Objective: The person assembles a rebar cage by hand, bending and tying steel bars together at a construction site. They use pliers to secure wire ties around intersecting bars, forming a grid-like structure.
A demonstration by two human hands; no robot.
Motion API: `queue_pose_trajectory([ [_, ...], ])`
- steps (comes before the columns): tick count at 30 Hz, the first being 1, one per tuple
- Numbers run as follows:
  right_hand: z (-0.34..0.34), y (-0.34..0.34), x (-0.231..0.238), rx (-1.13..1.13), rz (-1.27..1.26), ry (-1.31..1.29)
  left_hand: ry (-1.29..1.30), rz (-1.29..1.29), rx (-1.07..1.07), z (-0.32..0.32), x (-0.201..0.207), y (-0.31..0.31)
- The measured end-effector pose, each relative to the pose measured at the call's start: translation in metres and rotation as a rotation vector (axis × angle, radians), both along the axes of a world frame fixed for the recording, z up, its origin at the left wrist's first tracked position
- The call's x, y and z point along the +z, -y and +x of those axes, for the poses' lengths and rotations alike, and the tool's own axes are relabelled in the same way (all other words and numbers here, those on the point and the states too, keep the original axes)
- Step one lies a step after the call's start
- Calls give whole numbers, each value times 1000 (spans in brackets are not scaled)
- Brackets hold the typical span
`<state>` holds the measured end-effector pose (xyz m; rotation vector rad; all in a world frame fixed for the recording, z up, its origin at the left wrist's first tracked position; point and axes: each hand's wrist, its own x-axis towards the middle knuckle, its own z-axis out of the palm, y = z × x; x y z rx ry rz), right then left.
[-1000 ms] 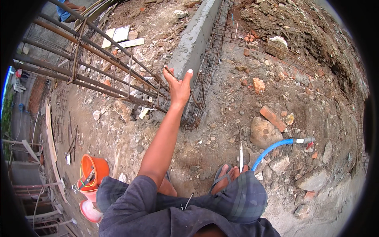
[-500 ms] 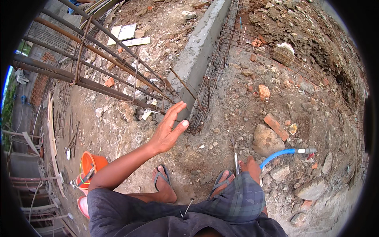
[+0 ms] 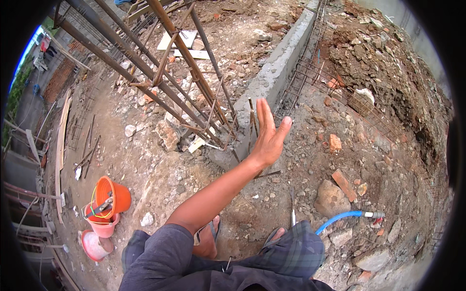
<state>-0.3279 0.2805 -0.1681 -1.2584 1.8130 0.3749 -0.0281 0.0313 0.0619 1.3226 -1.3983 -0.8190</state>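
My left hand (image 3: 271, 140) is stretched out ahead with nothing in it, its fingers straight and the thumb apart. In the picture it overlaps the near end of a rebar cage (image 3: 286, 104) beside a grey concrete beam (image 3: 264, 80); I cannot tell whether it touches the bars. Left of the hand, a tilted column of rusty rebar (image 3: 167, 89) rises from the beam's near end. My right hand is out of sight. By my right knee, a thin metal tool with a pale handle (image 3: 293, 217) points away from me.
At the left stand an orange bucket (image 3: 121, 197) and two pink buckets, one holding a whitish residue. A blue hose (image 3: 335, 217) with a grey fitting lies at the right, near a boulder (image 3: 331, 200) and a brick (image 3: 344, 185). Rubble covers the ground.
My left hand has moved right and farther forward, still stretched out. My right hand, earlier beside my right knee, has gone from sight. The view has shifted, showing more of the buckets.
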Motion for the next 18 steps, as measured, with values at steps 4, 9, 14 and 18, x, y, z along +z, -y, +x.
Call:
queue_pose_trajectory([
  [4, -1, -28, -11, -152, -40, 102, 36, -15, 208, -10, -31, 27],
  [9, -9, -52, -16, -325, -90, 215, 6, -143, 293, -25, -35, 29],
  [14, -21, -71, -13, -465, -121, 334, -4, -123, 384, -17, -46, 34],
  [18, -35, -76, 0, -567, -167, 478, -270, -58, 429, 3, -56, 59],
])
